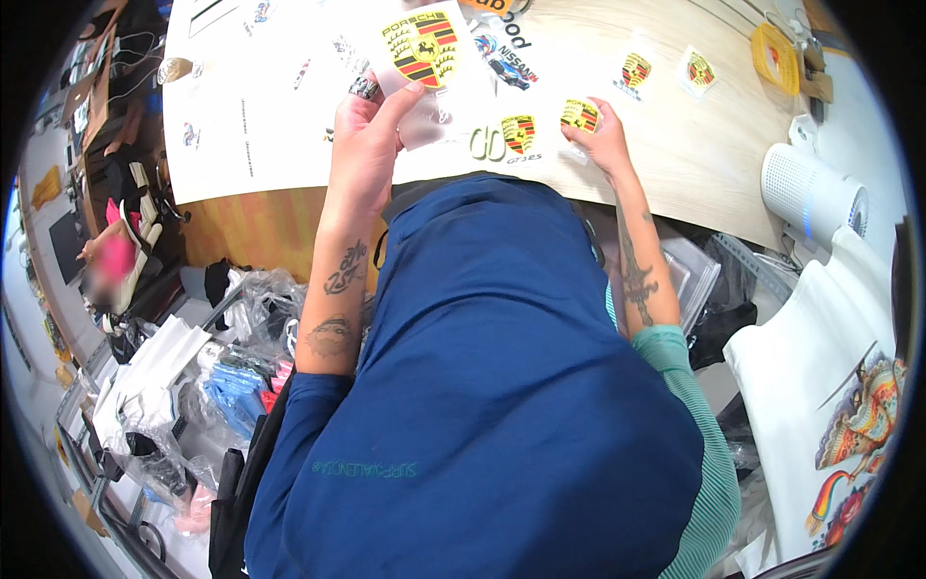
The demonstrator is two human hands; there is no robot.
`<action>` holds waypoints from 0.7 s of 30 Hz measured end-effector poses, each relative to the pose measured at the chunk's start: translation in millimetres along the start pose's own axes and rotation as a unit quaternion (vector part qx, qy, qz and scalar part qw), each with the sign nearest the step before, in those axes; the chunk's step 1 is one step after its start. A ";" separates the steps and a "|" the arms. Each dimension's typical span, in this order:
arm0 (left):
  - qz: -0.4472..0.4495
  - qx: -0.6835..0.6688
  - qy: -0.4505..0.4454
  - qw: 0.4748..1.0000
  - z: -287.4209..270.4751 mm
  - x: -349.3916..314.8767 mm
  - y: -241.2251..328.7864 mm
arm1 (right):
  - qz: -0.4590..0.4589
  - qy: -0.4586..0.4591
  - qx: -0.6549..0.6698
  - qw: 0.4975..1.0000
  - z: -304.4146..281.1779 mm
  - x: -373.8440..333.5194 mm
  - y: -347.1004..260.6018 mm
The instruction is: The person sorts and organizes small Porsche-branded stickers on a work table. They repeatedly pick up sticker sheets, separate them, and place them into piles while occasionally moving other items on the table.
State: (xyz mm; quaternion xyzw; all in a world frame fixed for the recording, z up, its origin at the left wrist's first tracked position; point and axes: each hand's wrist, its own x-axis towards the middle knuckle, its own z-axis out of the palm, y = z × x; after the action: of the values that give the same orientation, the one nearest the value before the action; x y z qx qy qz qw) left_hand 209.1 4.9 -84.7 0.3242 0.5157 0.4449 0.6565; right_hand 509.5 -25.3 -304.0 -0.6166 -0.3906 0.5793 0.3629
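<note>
My left hand (369, 127), with a ring on one finger, pinches the lower edge of a translucent sheet bearing a large yellow, red and black crest decal (422, 50). In my right hand (607, 145) is a smaller crest decal (580, 116), held between thumb and fingers just over the table. Between my hands, another crest print (518, 134) lies on the table beside pale looped shapes. Farther off are a blue race-car print (505, 64) and two small crest decals (635, 71) to the right. Both hands are above the table's near edge.
A large white printed sheet (217, 106) covers the table's left part. At the right stand a yellow roll (775, 60) and a white perforated cylinder (815, 190). White fabric with a colourful print (854, 425) hangs lower right. Bagged garments (236, 386) pile up at lower left.
</note>
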 end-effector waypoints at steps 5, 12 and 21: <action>-0.060 0.030 -0.033 0.997 9.0 -2.1 -9.8 | -0.024 -0.158 0.212 0.964 10.3 -69.4 -150.6; -0.074 0.067 -0.131 0.986 36.0 -12.1 -14.9 | -0.082 -0.155 0.140 0.975 33.8 -95.3 -210.0; -0.157 -0.067 -0.098 0.980 37.8 -24.3 -18.2 | -0.107 -0.114 0.140 0.978 56.0 -95.1 -206.9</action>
State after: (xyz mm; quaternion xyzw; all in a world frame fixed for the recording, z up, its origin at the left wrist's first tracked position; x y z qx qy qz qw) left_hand 248.4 -23.3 -81.6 0.2360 0.4623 0.3362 0.7858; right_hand 438.7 -22.0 -80.4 -0.4438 -0.4083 0.6525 0.4589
